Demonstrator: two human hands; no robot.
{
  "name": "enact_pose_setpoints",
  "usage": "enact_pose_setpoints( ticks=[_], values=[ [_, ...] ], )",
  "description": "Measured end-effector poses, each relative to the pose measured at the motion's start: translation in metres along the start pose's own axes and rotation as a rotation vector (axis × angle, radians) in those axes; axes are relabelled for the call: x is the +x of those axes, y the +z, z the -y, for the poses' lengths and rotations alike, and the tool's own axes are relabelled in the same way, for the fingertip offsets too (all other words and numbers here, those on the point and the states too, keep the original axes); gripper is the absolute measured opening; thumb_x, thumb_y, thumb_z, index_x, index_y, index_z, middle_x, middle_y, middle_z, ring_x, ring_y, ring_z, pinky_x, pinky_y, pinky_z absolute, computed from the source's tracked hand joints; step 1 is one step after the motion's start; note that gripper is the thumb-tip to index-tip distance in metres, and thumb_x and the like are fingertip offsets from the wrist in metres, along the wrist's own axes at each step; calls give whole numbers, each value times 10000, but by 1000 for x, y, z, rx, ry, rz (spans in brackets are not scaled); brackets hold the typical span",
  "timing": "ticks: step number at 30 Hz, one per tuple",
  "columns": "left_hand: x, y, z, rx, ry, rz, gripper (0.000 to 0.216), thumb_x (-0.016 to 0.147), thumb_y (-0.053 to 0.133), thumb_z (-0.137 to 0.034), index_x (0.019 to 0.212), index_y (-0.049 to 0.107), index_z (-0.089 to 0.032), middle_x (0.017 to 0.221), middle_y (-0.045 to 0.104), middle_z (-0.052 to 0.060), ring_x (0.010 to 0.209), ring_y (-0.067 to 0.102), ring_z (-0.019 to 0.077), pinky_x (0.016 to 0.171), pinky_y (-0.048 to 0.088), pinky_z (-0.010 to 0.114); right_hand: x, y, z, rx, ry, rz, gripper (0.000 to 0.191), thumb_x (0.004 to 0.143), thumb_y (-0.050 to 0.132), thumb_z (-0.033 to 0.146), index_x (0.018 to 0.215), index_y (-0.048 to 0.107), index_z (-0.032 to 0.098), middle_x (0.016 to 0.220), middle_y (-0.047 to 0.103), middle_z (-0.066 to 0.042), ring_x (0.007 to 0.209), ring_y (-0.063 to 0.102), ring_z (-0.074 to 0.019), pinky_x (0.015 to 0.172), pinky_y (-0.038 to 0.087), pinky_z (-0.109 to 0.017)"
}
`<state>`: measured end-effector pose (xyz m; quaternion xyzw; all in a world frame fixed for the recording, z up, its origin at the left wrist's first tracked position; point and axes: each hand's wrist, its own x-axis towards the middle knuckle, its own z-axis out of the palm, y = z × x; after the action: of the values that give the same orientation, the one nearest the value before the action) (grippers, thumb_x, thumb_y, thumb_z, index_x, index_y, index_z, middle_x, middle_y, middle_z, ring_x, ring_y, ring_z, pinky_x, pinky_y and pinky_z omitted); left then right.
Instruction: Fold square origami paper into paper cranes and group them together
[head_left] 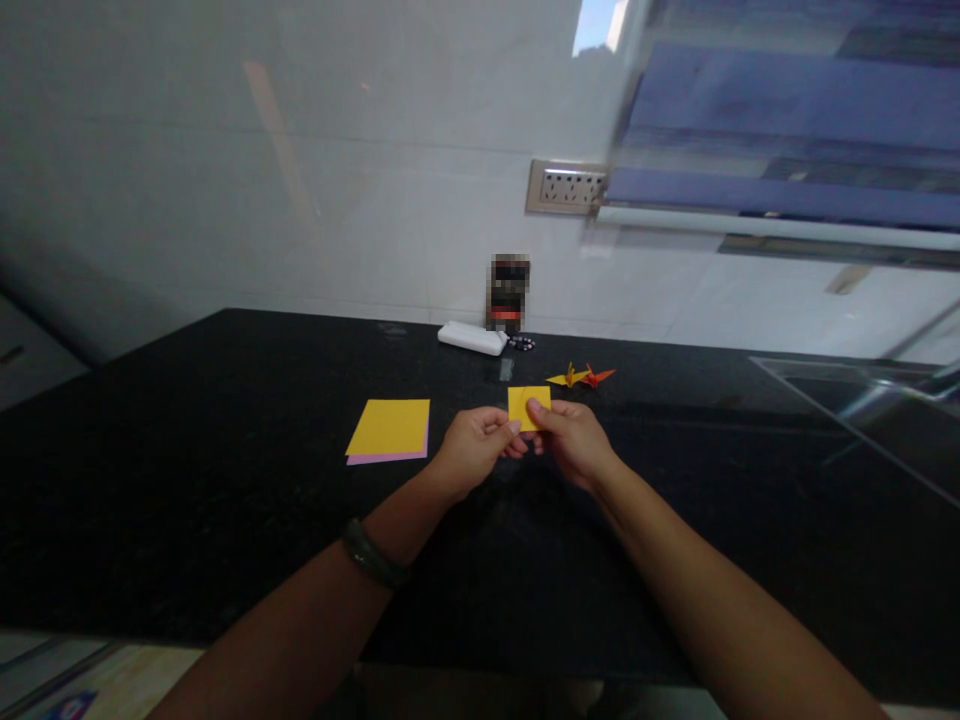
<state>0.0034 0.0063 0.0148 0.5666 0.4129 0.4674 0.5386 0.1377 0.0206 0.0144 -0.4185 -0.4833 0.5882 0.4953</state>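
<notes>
A shiny wall [375, 220] stands behind a black counter [225, 530]. Between the counter's front and back edges, the left hand [471, 450] and right hand [579, 440] pinch a little yellow paper [519, 404] in their fingers. Two birds [582, 376] sit nearer the back edge.

Bare hands [577, 438], bare forearms [667, 535] — a dark, rounded bangle [370, 557] (greenish) on the left.
</notes>
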Motion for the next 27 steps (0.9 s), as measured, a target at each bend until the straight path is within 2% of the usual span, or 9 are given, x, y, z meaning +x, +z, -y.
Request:
enact_pose_setpoints(
  ticks=[6, 8, 11, 13, 17, 21, 24, 27],
  values=[
    [-1, 2, -2, -11, -23, 12, 140, 718, 545, -195, 607, 582, -119, 525, 596, 10, 485, 534, 83, 525, 432, 207, 4, -9, 1, 30, 77, 53, 437, 708, 496, 554, 654, 589, 131, 526, 570, -35, 414, 490, -105, 359, 365, -214],
    [-2, 1, -3, 18, -24, 3, 143, 716, 547, -199, 600, 577, -121, 527, 600, 13, 485, 537, 86, 525, 435, 209, 5, -12, 2, -37, 23, 24, 450, 713, 472, 571, 667, 588, 139, 570, 580, -37, 438, 490, -109, 356, 364, -215],
    [-2, 1, -3, 66, -22, 11, 143, 713, 550, -200, 592, 570, -125, 527, 604, 12, 488, 543, 89, 523, 436, 208, 4, -13, 3, -155, -109, -10, 315, 619, 648, 459, 692, 574, 161, 602, 572, 7, 467, 474, -89, 387, 356, -194],
    [-2, 1, -2, 86, -21, 30, 138, 709, 553, -188, 587, 569, -127, 523, 603, 10, 492, 548, 90, 523, 436, 206, 3, -13, 2, -183, -141, -18, 285, 569, 710, 382, 667, 558, 163, 565, 543, 35, 456, 453, -73, 409, 346, -187],
    [0, 1, 1, 79, -13, 10, 115, 704, 565, -180, 605, 579, -124, 531, 609, 13, 492, 551, 87, 526, 438, 201, 5, -14, 1, -201, -181, -78, 342, 694, 576, 456, 548, 528, 150, 475, 487, 31, 410, 407, -69, 404, 313, -204],
    [4, -2, 4, -49, -78, -115, 68, 709, 571, -175, 675, 584, -119, 514, 603, 6, 449, 536, 76, 466, 410, 179, 3, -14, 4, -420, -290, -94, 306, 713, 557, 440, 628, 601, 150, 415, 436, 51, 368, 363, -66, 376, 276, -204],
    [7, -7, 5, -217, -125, -161, 74, 716, 575, -182, 751, 581, -117, 556, 625, 19, 480, 564, 81, 474, 416, 176, 1, -13, 5, -435, -328, -37, 246, 698, 588, 389, 753, 623, 151, 482, 510, 39, 399, 429, -76, 404, 340, -209],
    [9, -11, 4, -382, -133, -144, 126, 695, 608, -178, 804, 577, -124, 651, 659, 41, 571, 608, 98, 550, 453, 195, 2, -13, 4, -409, -383, 13, 184, 696, 603, 334, 759, 620, 162, 623, 586, 1, 519, 524, -101, 506, 427, -240]
  ],
)
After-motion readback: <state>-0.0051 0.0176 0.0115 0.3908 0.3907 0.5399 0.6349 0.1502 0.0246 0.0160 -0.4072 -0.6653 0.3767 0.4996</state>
